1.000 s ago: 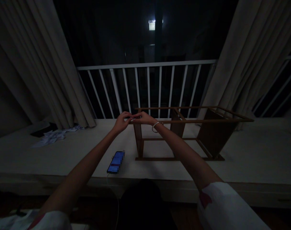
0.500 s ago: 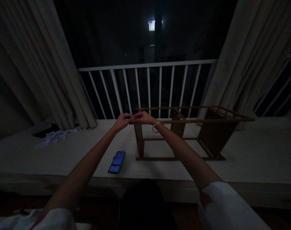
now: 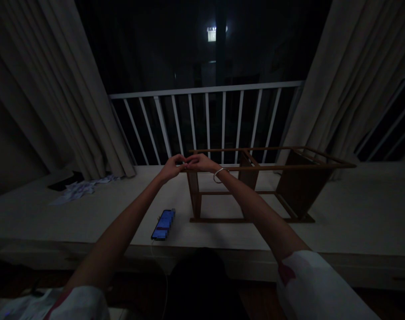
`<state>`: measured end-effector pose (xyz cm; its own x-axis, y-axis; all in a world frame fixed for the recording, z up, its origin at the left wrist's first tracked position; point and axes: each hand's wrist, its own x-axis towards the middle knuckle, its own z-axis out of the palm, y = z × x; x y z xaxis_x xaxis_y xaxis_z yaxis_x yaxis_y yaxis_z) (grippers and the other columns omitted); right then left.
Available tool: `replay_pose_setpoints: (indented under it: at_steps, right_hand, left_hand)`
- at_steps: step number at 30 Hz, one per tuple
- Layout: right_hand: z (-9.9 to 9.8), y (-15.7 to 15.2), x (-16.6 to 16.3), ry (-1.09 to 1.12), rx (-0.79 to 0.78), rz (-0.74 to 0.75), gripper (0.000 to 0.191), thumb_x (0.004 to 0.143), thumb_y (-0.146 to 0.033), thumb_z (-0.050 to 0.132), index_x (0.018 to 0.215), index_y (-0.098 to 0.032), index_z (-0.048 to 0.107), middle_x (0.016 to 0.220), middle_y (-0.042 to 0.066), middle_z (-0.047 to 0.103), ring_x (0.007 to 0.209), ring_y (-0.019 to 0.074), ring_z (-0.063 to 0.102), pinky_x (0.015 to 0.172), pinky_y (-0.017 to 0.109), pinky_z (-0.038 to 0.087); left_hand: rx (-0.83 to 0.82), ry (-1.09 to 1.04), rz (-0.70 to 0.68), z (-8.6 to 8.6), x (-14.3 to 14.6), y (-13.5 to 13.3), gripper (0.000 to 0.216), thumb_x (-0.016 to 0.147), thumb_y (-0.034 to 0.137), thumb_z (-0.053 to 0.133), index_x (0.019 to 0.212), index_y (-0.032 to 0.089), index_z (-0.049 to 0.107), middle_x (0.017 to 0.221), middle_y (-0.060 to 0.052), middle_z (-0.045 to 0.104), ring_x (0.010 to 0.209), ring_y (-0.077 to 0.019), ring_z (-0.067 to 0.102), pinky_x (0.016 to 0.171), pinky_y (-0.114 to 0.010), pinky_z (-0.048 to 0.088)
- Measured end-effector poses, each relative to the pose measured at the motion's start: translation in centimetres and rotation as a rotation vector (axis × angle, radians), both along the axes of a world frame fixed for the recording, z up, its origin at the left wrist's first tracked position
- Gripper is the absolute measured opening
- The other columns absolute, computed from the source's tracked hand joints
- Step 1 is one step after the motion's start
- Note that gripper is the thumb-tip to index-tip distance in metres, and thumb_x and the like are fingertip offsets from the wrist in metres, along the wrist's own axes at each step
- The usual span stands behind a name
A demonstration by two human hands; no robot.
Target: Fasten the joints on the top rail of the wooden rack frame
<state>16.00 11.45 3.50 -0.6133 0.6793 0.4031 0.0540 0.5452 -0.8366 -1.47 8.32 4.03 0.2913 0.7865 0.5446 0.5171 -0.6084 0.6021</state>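
Observation:
A brown wooden shelf rack [image 3: 250, 178] lies on its side on the pale ledge in front of me. At the left end of its near upper rail, my left hand [image 3: 173, 169] and my right hand [image 3: 201, 163] meet fingertip to fingertip. The left fingers curve into a pinch just beyond the rail's end. Over the rail itself, my right hand is bent with its fingers pressed together, a silver bangle [image 3: 217, 180] on the wrist. Whatever the fingertips pinch is too small and dark to make out.
On the ledge [image 3: 122, 222] lies a lit phone [image 3: 163, 225] with a white cable [image 3: 166, 284] running down off the edge. Crumpled papers [image 3: 77, 191] and a dark flat item [image 3: 65, 181] rest at the left. White railing [image 3: 207, 120] and curtains [image 3: 305, 98] stand behind.
My left fingers have arched slightly, with the index finger a little higher. Both hands stay at the rail's end, and the rack and phone have not moved.

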Motion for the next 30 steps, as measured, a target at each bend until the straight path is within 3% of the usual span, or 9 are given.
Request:
replay_pose_setpoints:
  at_steps: [8,16,21,30]
  right_hand:
    - [0.0,-0.3,0.2,-0.002,-0.006,-0.038,0.037,0.062,-0.027,0.063,0.094,-0.008,0.058,0.065,0.002,0.061,0.054,0.0061,0.049,0.046,0.014,0.035]
    - [0.1,-0.1,0.1,-0.009,-0.046,-0.045,0.03,0.062,-0.022,0.064,0.089,-0.008,0.059,0.069,0.003,0.063,0.058,0.0068,0.053,0.05,0.015,0.039]
    - [0.0,-0.1,-0.1,-0.008,-0.047,-0.07,0.023,0.061,-0.018,0.064,0.082,-0.009,0.062,0.071,0.004,0.063,0.062,0.008,0.054,0.056,0.017,0.042]
    - [0.1,-0.1,0.0,-0.043,0.044,-0.094,0.023,0.063,-0.023,0.062,0.08,-0.007,0.063,0.068,0.003,0.061,0.062,0.0078,0.052,0.058,0.019,0.041]
  left_hand:
    - [-0.15,-0.095,-0.016,0.2,-0.4,0.3,0.048,0.059,0.035,0.062,0.1,0.017,0.044,0.109,-0.009,0.049,0.099,-0.0169,0.046,0.073,-0.028,0.041]
    - [-0.202,-0.059,0.061,0.5,-0.6,0.4,0.041,0.056,0.041,0.063,0.086,0.013,0.055,0.083,-0.005,0.058,0.077,-0.0138,0.053,0.065,-0.026,0.041]
    - [-0.194,-0.083,0.073,0.6,-0.1,-0.2,0.033,0.057,0.04,0.062,0.075,0.013,0.057,0.069,-0.002,0.057,0.063,-0.0106,0.05,0.055,-0.022,0.037]
    - [-0.174,-0.103,0.236,1.1,1.3,-0.7,0.026,0.051,0.034,0.064,0.062,0.011,0.057,0.054,0.0,0.053,0.049,-0.0075,0.043,0.045,-0.019,0.03]
